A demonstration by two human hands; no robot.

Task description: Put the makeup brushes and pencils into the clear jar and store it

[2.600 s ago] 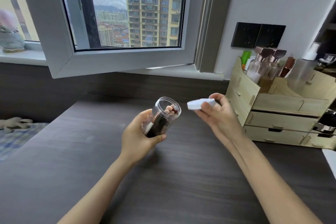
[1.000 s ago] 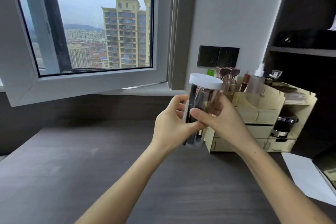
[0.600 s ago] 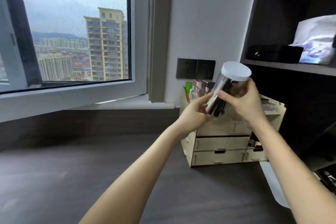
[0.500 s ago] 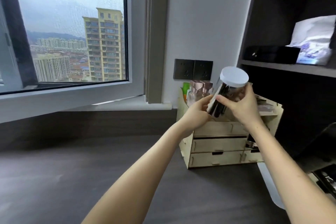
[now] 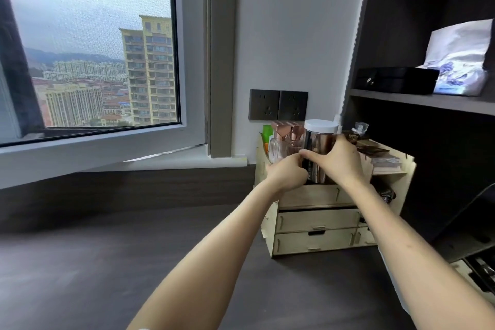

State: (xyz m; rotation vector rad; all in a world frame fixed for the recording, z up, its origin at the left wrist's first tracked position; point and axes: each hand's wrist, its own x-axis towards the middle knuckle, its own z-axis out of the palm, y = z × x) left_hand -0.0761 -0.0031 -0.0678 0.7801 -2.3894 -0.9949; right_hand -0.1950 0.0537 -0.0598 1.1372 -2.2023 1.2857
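Jar: clear jar (image 5: 318, 153), cylindrical, upright, in the top compartment of a pale wooden organizer (image 5: 316, 225).
Lid: white cap (image 5: 321, 125), closed on top.
Contents: dark and rose-gold makeup brushes and pencils (image 5: 312, 158), standing upright inside.

left hand (image 5: 288, 173) cupped, right hand (image 5: 340, 161) gripping

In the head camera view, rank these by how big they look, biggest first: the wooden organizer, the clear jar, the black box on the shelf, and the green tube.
1. wooden organizer
2. black box
3. clear jar, partly covered by both hands, so its rank against the box is unsure
4. green tube, mostly hidden
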